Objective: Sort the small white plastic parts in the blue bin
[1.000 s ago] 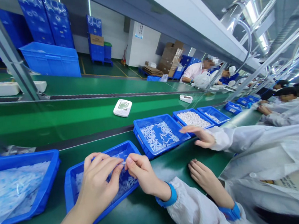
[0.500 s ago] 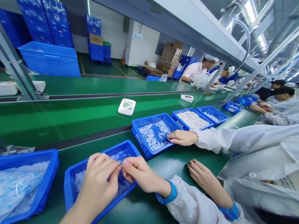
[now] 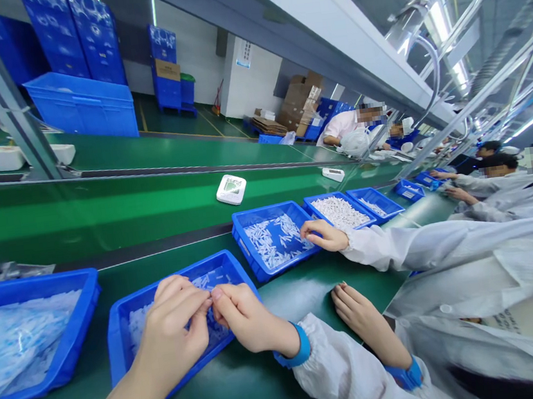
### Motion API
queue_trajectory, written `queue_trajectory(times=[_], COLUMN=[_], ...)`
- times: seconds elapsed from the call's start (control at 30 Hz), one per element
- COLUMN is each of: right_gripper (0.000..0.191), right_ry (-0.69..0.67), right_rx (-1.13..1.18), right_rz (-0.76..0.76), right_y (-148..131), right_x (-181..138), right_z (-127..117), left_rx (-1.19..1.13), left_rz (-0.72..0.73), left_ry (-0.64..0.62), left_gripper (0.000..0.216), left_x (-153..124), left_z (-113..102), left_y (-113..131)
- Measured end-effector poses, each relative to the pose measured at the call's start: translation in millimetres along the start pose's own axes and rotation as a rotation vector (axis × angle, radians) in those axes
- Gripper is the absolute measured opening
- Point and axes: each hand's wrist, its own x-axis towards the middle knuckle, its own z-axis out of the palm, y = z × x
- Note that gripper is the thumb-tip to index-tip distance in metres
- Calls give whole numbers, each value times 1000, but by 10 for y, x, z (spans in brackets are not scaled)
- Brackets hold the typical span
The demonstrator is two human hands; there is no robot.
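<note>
My left hand and my right hand meet fingertip to fingertip above a blue tray. Both are pinched closed. Whatever lies between the fingertips is too small and too covered to name. Under my hands, the tray holds many small whitish translucent pieces. A blue band circles my right wrist. Just beyond my right hand stands another blue tray with many small white strips in it.
At left is a blue tray with a clear bag of pale blue pieces. A co-worker's hand hovers at the second tray; the other hand rests on the green table. A white device sits on the green belt.
My hands stay pinched together and have shifted slightly left in view. The co-worker's hand has lifted a little from the strips. The white device has moved slightly right along the belt.
</note>
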Motion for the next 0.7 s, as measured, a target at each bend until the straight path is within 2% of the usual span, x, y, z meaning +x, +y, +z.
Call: queue_trajectory(times=[0.2,0.47,0.7], right_gripper=[41,46,45], right_ry=[25,162,100], right_rx=[45,28,-6], right_rz=[0,65,61], right_y=[-25,37,19], right_x=[5,8,13], right_z=[-30,16,-15], left_rx=[48,99,151], left_rz=[-12,20,33], left_ry=[20,-15,-14], left_gripper=[20,20,19], left_x=[-5,1,-12], left_z=[-2,4,-4], left_y=[12,8,4])
